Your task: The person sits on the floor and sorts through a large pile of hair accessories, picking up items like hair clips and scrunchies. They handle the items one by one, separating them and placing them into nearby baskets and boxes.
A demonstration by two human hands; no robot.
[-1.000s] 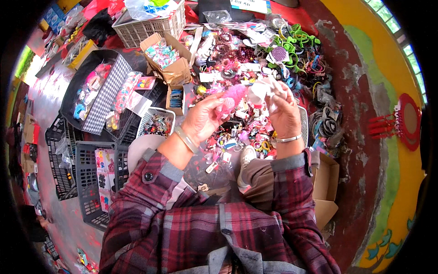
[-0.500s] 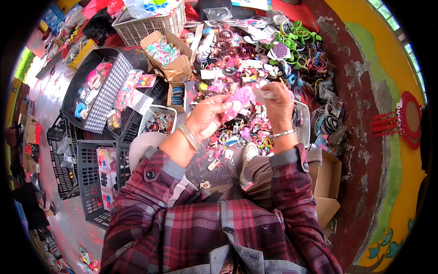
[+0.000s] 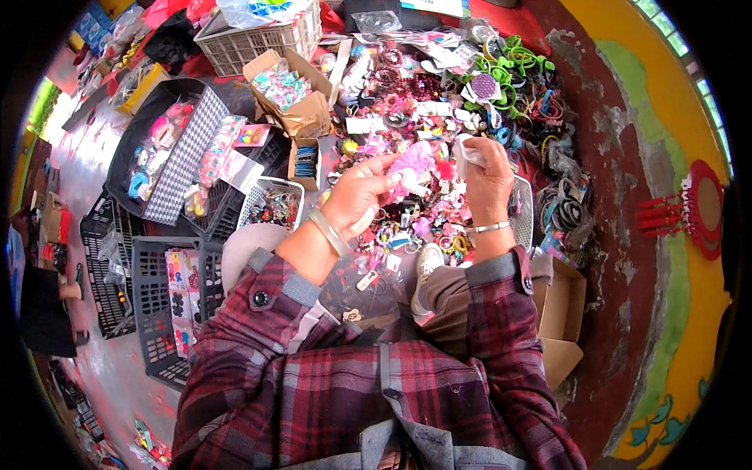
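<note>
A fluffy pink item (image 3: 412,164) is being pinched by the left hand (image 3: 358,200) at one o'clock from the view's centre; a whitish piece (image 3: 467,153) is being gripped by the right hand (image 3: 491,180).

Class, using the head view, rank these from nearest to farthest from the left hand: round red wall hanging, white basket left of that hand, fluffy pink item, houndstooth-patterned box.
1. Fluffy pink item: held in the left hand.
2. White basket: just left.
3. Houndstooth-patterned box: farther left.
4. Round red wall hanging: far right.
</note>
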